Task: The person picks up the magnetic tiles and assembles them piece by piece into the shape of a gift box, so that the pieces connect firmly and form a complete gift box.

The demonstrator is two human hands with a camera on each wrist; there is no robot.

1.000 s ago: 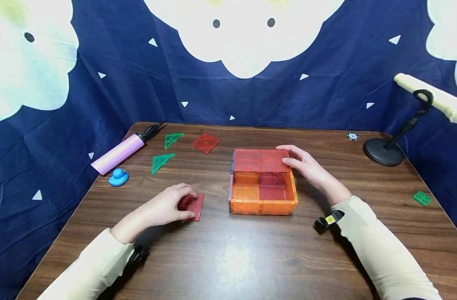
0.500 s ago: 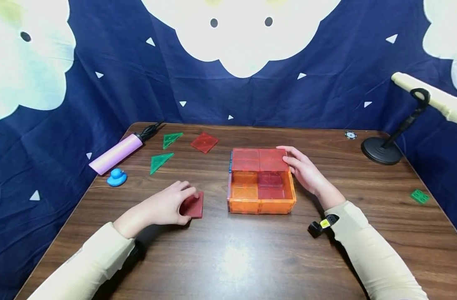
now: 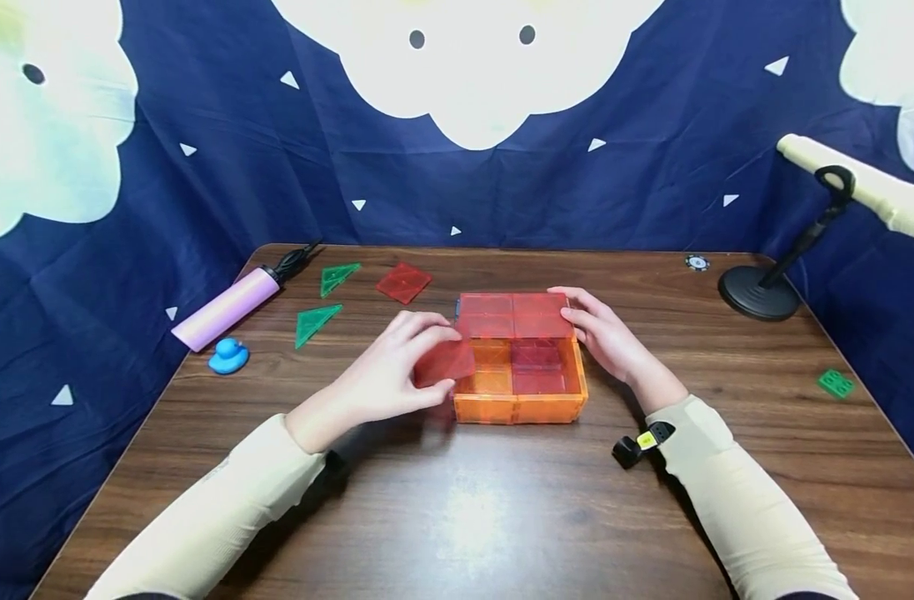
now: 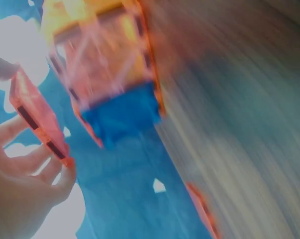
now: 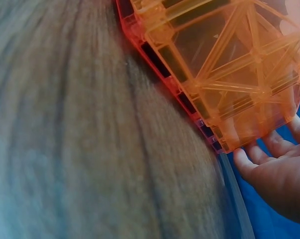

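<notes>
Head view: pinching a red tile [image 3: 447,364] by its edges in the left grip [image 3: 387,368], parted to tile width, at nine o'clock of the orange-walled box [image 3: 516,410]; holding the box's one o'clock corner in the curled right grip [image 3: 614,342].

Left wrist: holding the tile tilted; likely light, stiff, slick; best taken by edges.

Right wrist: touching the orange wall's [image 5: 239,64] six o'clock edge.

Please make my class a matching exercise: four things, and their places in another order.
Things
1. Raised translucent red square tile
2. Blue toy duck
3. Small green toy brick
4. Partly covered translucent orange-fronted box

Places
A. Near the right edge of the brown wooden table
B. In the left grip
C. Against the right grip
D. Beside the lilac cylinder

Pairs: 1-B; 2-D; 3-A; 4-C
</notes>
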